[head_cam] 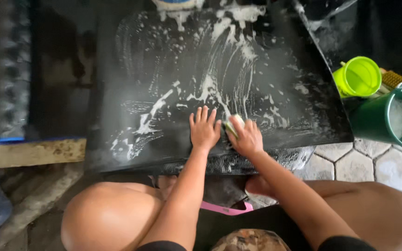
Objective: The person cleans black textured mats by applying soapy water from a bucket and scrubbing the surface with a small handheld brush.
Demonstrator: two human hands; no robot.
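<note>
While the big black rubber mat [266, 88] lies flat across the ground, streaked all over with white soap suds [210, 88], it takes up most of the view, its near edge resting over a ribbed mat [275, 160] just in front of the person's knees. Off to the right sits a dark green bucket [377, 121] with foam inside, and just beside it a lime-green scoop [359, 76], both clear of the scrubbing. Down at the near edge, the left hand [204, 130] lies flat, fingers spread and holding nothing, pinning the mat. Right beside it, almost touching, the right hand [246, 137] has its grip closed over a small pale green sponge [232, 123], pressed onto the wet surface. My read: keep that flat palm bearing down so the mat doesn't slide, and drive the sponge in long overlapping strokes out from the foamy middle. The left part of the mat looks barely lathered, so that's where the pressure wants to go. Keeping the sponge flat rather than on its edge should spread the soap evenly
</note>
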